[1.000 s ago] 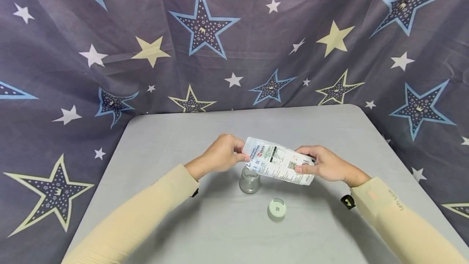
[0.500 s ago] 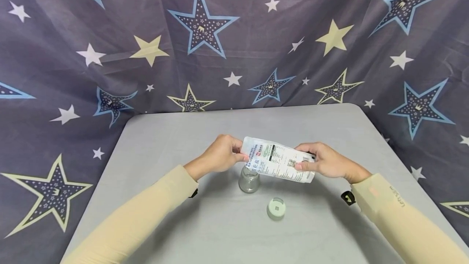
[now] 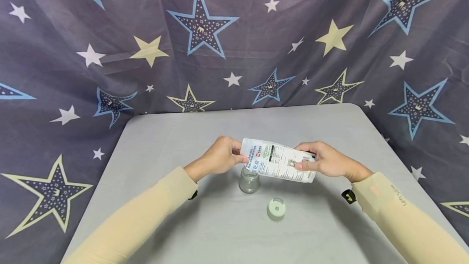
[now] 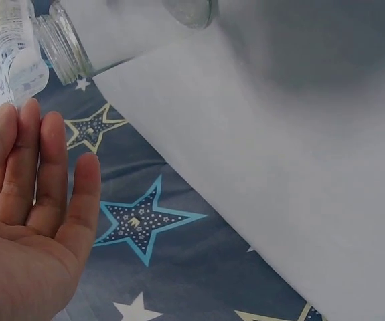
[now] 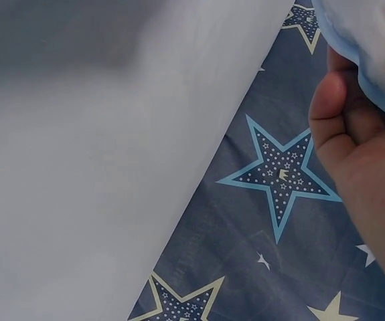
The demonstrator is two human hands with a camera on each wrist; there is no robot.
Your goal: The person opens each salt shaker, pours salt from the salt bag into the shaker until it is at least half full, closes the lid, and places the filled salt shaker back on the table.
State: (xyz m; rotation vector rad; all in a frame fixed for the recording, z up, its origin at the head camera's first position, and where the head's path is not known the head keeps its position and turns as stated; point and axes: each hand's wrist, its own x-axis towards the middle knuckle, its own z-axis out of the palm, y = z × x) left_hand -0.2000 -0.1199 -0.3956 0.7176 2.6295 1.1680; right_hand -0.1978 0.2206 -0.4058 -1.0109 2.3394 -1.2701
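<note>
A white and pale-blue printed bag of salt [image 3: 275,163] lies aslant in the air, its left end over a clear glass jar [image 3: 249,183] standing on the table. My left hand [image 3: 222,155] pinches the bag's left end between thumb and fingers. At the other end my right hand [image 3: 327,161] grips the bag, thumb on its printed face. In the left wrist view, white salt shows inside the bag's corner [image 4: 25,63], right by the jar's threaded neck [image 4: 65,47]. The right wrist view has the bag's underside [image 5: 383,40] above curled fingers. The bag hides part of the jar's mouth.
A pale-green round lid [image 3: 276,208] lies on the grey-covered table [image 3: 205,231], in front and to the right of the jar. A dark star-patterned curtain [image 3: 234,44] hangs behind the table and at both sides.
The bag's left end has shifted slightly to the left and its face has turned a little. Both hands keep their hold; jar and lid stay in place.
</note>
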